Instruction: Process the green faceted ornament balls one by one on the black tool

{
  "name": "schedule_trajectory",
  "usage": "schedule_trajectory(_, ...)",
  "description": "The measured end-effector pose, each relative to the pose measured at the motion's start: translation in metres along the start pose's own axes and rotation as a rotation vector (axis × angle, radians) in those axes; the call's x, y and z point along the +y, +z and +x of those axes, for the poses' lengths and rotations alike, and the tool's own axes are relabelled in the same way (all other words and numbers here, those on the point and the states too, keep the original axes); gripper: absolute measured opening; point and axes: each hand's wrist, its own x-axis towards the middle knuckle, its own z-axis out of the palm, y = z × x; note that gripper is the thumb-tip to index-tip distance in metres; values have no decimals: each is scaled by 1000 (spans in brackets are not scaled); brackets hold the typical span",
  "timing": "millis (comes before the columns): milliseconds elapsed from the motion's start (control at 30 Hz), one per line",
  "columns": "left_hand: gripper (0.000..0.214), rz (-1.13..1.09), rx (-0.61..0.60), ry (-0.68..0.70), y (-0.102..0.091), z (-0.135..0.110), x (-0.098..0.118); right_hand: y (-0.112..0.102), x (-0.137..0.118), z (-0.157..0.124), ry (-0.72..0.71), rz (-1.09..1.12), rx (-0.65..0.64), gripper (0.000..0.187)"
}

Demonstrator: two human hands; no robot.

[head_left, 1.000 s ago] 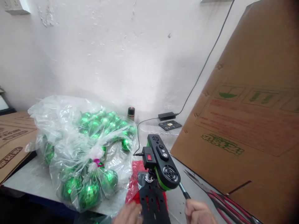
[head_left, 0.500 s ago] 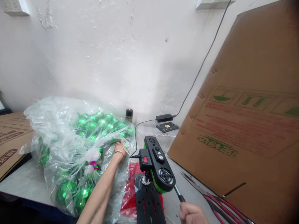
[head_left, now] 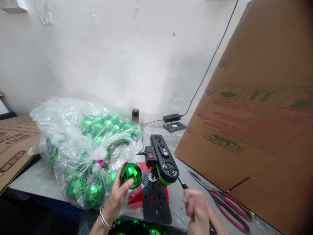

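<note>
My left hand [head_left: 114, 197] grips a shiny green mirror ball [head_left: 133, 174] between thumb and fingers, left of a black device [head_left: 165, 160] with round grilles and a red switch. The device sits over a slotted black plate [head_left: 157, 202]. My right hand [head_left: 198, 209] is wrapped round a slim tool with a black handle and metal shaft [head_left: 181, 180], which looks like a screwdriver. Its tip is hidden by the device. Clear plastic bags [head_left: 61, 130] with more green mirror balls [head_left: 94, 194] lie at the left.
A large cardboard box [head_left: 256, 81] leans at the right, with red-and-black-handled scissors [head_left: 230, 205] beside it. A power adapter [head_left: 171, 117], a dark patterned flat item [head_left: 174, 126] and a dark-capped bottle [head_left: 135, 115] stand near the wall. Another cardboard box [head_left: 17, 140] is at far left.
My left hand has come back from the plastic bag toward me, with a green mirror ball in it. My right hand keeps the tool by the device. The view has shifted slightly.
</note>
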Motion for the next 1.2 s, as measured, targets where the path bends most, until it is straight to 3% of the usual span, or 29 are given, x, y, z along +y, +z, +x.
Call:
schedule_trajectory(167,100,135,34,35,4,-20,-64,5,-18,21,45,-73,-56,60)
schedule_trajectory(267,95,209,53,23,7,-18,-84,8,-26,25,50,-108,-73,60)
schedule_trajectory(500,89,383,59,105,13,-13,-100,6,-26,22,20,-100,-87,58)
schedule_trajectory(800,85,618,-47,244,19,-12,-122,3,-23,17,7,-75,-123,52)
schedule_trajectory(1000,83,732,-181,356,18,-10,-128,1,-23,15,-6,-74,-136,48)
schedule_trajectory(1200,88,697,-228,322,16,-3,-131,-1,-24,17,-28,-95,-148,48)
